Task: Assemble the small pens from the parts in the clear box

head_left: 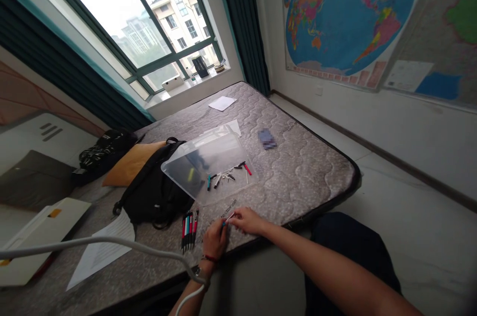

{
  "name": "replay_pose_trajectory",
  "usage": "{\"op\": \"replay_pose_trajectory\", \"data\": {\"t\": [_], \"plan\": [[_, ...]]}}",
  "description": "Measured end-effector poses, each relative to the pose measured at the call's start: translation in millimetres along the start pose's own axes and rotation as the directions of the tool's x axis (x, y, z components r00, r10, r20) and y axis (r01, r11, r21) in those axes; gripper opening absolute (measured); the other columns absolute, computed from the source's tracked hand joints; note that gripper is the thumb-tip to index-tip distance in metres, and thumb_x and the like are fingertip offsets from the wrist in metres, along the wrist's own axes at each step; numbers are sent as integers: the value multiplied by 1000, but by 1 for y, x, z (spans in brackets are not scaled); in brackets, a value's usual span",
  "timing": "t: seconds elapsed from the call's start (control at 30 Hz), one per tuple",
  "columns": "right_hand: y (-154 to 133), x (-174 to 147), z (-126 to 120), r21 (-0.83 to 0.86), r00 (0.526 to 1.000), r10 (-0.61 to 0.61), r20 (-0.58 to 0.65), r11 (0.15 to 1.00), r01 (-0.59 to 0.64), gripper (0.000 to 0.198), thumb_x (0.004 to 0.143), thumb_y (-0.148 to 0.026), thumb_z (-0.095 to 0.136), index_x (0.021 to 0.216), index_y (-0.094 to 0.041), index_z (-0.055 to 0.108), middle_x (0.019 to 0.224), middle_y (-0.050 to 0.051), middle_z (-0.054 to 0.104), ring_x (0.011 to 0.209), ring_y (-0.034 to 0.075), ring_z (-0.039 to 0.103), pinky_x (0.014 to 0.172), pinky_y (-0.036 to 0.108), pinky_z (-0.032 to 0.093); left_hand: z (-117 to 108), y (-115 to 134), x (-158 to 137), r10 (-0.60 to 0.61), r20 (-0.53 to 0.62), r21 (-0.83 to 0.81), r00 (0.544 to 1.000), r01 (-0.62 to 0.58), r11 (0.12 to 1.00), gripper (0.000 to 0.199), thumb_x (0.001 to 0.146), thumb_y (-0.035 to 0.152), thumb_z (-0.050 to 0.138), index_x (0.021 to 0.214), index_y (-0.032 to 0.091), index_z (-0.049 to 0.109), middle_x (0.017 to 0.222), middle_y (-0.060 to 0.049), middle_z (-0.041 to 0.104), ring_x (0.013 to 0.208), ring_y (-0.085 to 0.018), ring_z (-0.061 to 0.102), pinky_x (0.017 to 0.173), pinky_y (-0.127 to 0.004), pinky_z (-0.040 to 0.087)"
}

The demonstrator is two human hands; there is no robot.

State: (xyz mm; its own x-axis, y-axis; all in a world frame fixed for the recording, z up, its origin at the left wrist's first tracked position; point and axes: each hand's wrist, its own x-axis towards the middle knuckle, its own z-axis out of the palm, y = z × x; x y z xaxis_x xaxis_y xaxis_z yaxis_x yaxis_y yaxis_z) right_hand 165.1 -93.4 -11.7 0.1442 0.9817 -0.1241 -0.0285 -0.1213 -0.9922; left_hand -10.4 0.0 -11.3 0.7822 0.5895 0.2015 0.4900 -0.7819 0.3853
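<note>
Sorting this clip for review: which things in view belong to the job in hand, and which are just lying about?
Apparently in the job:
thin pen piece, between left hand and right hand
loose pen parts
clear plastic tray bearing those parts
row of pens

Apparently just lying about:
black backpack
printed sheet

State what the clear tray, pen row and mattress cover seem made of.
Clear tray: probably glossy plastic, being see-through with pale reflections. Pen row: likely smooth plastic by its colored barrels; metal is possible. Mattress cover: apparently quilted matte fabric, with wavy stitch-like lines.
</note>
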Motion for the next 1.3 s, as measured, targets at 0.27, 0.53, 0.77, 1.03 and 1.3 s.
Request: {"op": "replay_pose_trajectory", "data": {"t": [0.27,0.53,0.77,1.03,1.3], "plan": [[-3,3,0,127,959,49,-279,992,-14,25,89,-40,58,78,-17,60,65,-1,63,46,9,56,42,17,39,1,4,1,-40,-5,-11,999,40,999,32,99,38,40,107,23,67,103,-7,74,93,-20,70,80,-29,51],[-6,7,-13,73,960,132,-246,990,-118,28,81,-42,67,72,-18,56,54,-3,61,41,11,58,40,18,39,4,-2,0,-120,-20,-47,993,119,992,36,99,43,37,102,22,65,95,-7,74,88,-21,69,76,-30,49],[-17,6,-29,186,981,145,-130,975,-119,30,72,-39,75,72,-18,54,55,-3,62,46,12,62,42,19,44,1,-1,3,-277,-100,-48,956,273,961,35,100,43,35,96,22,63,80,-5,70,73,-19,66,65,-27,40],[-40,-1,-52,471,934,104,-343,879,75,40,69,-40,79,94,-20,57,83,2,70,74,16,70,60,23,54,-8,0,4,-387,-206,-205,899,347,915,39,101,44,31,80,23,56,67,0,61,63,-16,58,63,-26,38],[-15,5,-41,178,900,229,-370,969,-173,17,87,-35,55,88,-19,57,70,1,64,55,14,61,53,23,44,-4,-5,2,-426,-206,-185,881,392,901,35,102,41,30,91,22,58,70,0,61,65,-16,57,64,-26,35]]}}
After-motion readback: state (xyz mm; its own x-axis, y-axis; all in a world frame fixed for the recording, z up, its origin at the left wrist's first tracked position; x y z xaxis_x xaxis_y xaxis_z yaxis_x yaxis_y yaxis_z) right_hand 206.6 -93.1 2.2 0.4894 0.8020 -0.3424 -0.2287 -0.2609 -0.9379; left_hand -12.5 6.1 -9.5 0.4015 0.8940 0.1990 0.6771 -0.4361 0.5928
